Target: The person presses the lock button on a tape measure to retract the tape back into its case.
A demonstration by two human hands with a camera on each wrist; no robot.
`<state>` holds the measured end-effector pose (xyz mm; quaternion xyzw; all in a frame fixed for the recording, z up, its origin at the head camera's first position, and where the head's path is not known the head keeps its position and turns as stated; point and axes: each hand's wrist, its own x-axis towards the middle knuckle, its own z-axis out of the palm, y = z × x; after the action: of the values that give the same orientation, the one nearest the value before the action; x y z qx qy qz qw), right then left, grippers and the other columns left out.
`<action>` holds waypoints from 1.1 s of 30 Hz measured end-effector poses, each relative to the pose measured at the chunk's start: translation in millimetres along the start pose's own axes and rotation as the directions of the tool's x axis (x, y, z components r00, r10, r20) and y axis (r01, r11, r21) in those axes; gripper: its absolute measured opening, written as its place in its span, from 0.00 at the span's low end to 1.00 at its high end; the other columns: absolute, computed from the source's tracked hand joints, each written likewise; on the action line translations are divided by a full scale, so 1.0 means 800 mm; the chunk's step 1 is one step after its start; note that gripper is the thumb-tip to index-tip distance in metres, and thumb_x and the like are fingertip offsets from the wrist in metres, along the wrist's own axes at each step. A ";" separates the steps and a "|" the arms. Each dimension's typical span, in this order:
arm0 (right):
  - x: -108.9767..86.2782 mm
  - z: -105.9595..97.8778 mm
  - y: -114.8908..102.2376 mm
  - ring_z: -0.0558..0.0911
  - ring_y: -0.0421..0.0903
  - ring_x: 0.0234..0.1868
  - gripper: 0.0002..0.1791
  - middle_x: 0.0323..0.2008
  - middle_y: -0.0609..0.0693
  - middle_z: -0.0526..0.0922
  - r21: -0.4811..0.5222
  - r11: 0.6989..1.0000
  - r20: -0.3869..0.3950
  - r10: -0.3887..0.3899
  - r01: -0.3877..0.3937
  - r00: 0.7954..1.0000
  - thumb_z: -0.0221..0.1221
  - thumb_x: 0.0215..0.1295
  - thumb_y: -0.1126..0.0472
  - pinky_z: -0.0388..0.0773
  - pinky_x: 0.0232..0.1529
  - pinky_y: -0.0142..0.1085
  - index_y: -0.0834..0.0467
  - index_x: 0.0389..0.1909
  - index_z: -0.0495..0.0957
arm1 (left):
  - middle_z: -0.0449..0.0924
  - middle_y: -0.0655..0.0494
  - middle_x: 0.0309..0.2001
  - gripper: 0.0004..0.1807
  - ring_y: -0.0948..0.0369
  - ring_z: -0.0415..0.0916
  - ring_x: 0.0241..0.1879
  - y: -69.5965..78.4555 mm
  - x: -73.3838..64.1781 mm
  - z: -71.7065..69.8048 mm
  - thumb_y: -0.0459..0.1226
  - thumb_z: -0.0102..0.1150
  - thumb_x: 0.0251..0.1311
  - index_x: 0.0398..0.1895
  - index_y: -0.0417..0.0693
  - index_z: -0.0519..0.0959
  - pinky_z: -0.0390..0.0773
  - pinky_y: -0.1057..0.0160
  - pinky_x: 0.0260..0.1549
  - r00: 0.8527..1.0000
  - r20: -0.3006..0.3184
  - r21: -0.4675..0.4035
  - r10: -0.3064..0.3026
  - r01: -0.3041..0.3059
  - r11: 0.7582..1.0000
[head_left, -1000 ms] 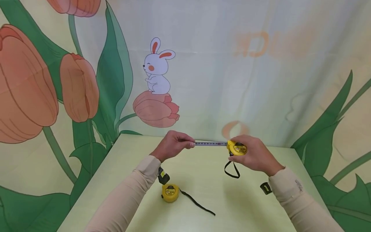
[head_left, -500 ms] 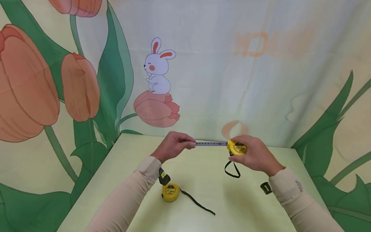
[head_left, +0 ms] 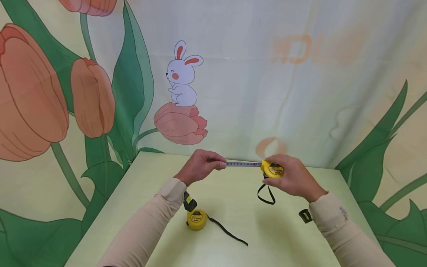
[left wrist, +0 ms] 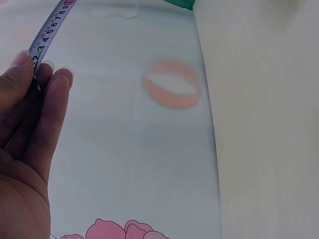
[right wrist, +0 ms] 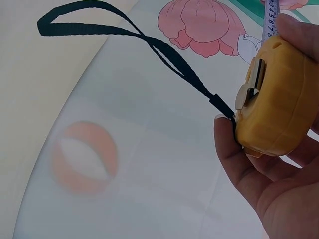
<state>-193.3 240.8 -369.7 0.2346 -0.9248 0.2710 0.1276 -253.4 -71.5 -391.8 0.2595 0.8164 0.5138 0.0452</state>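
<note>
Above the far part of the table, my right hand (head_left: 295,176) grips a yellow tape measure (head_left: 275,170) by its case, fingers over the top and thumb below. A black wrist strap (right wrist: 169,57) dangles from the case. Between the two hands a short length of white blade (head_left: 243,164) stretches nearly level, its printed numbers showing. My left hand (head_left: 201,167) pinches the free end of that blade between thumb and fingers, as the left wrist view also shows; the end hook is mostly hidden there.
A second yellow tape measure (head_left: 196,219) lies on the pale table (head_left: 140,218) near my left forearm, its black strap (head_left: 228,233) trailing right. Behind the table hangs a cloth backdrop (head_left: 233,92) printed with tulips and a rabbit.
The left hand has shifted very slightly right, so the exposed blade looks a little shorter. The right hand and the tape measure on the table stay about where they were.
</note>
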 end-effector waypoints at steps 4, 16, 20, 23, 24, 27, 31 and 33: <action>0.000 0.001 -0.001 0.79 0.43 0.42 0.28 0.47 0.44 0.84 -0.001 1.000 -0.002 -0.011 0.011 1.000 0.76 0.47 0.53 0.82 0.43 0.39 0.51 0.51 0.81 | 0.89 0.56 0.38 0.07 0.55 0.87 0.41 0.001 0.000 0.003 0.39 0.65 0.62 0.42 0.53 0.88 0.84 0.58 0.50 1.000 0.005 -0.002 0.025 -0.025 1.000; -0.001 0.001 -0.004 0.79 0.42 0.41 0.28 0.47 0.45 0.84 -0.001 1.000 -0.006 -0.019 0.019 1.000 0.77 0.47 0.53 0.82 0.43 0.39 0.51 0.51 0.81 | 0.89 0.56 0.37 0.08 0.59 0.87 0.39 -0.004 0.002 0.003 0.40 0.66 0.61 0.42 0.54 0.88 0.85 0.58 0.48 1.000 0.009 -0.009 0.007 -0.007 1.000; 0.001 0.003 -0.005 0.79 0.41 0.41 0.28 0.46 0.44 0.84 -0.006 1.000 -0.005 -0.026 0.026 1.000 0.77 0.47 0.52 0.82 0.43 0.38 0.50 0.51 0.81 | 0.89 0.54 0.38 0.09 0.56 0.87 0.40 -0.005 0.003 0.004 0.38 0.67 0.61 0.43 0.51 0.88 0.85 0.57 0.49 1.000 0.010 -0.042 0.004 -0.003 0.999; 0.001 0.003 -0.005 0.79 0.42 0.41 0.28 0.47 0.44 0.84 -0.012 1.000 -0.004 -0.026 0.026 1.000 0.77 0.47 0.52 0.82 0.42 0.38 0.50 0.51 0.81 | 0.89 0.54 0.39 0.09 0.58 0.87 0.40 -0.004 0.003 0.006 0.38 0.67 0.60 0.43 0.50 0.88 0.85 0.59 0.48 1.000 0.009 -0.056 0.002 -0.002 0.998; 0.001 0.003 -0.004 0.79 0.42 0.41 0.28 0.47 0.44 0.84 -0.012 1.000 -0.005 -0.025 0.025 1.000 0.77 0.47 0.52 0.82 0.42 0.38 0.51 0.51 0.81 | 0.89 0.54 0.39 0.09 0.58 0.87 0.40 -0.004 0.003 0.006 0.38 0.67 0.60 0.43 0.50 0.88 0.85 0.60 0.48 1.000 0.009 -0.062 0.003 -0.002 0.998; 0.000 0.003 -0.004 0.79 0.42 0.41 0.28 0.47 0.44 0.84 -0.011 1.000 -0.006 -0.022 0.022 1.000 0.77 0.46 0.52 0.82 0.43 0.38 0.51 0.51 0.81 | 0.89 0.54 0.38 0.07 0.56 0.87 0.40 -0.003 0.003 0.007 0.38 0.67 0.60 0.41 0.51 0.88 0.85 0.61 0.47 1.000 0.007 -0.076 0.008 -0.008 0.997; -0.001 0.003 -0.004 0.80 0.42 0.42 0.28 0.47 0.45 0.84 -0.002 1.000 -0.009 -0.028 0.028 1.000 0.77 0.46 0.53 0.82 0.43 0.39 0.50 0.51 0.81 | 0.88 0.53 0.37 0.05 0.56 0.86 0.39 -0.002 0.003 0.008 0.37 0.67 0.60 0.39 0.52 0.88 0.86 0.60 0.47 0.999 0.003 -0.098 0.036 -0.035 0.995; -0.001 0.003 -0.005 0.80 0.41 0.42 0.28 0.48 0.44 0.84 0.003 1.000 -0.007 -0.028 0.028 1.000 0.77 0.46 0.53 0.82 0.43 0.39 0.50 0.51 0.81 | 0.87 0.52 0.37 0.05 0.58 0.85 0.38 -0.002 0.003 0.008 0.37 0.68 0.59 0.38 0.52 0.88 0.86 0.60 0.46 0.999 -0.001 -0.107 0.049 -0.049 0.993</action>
<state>-190.9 236.6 -370.0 0.2466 -0.9206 0.2716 0.1343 -253.9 -65.3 -395.6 0.2771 0.7812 0.5575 0.0472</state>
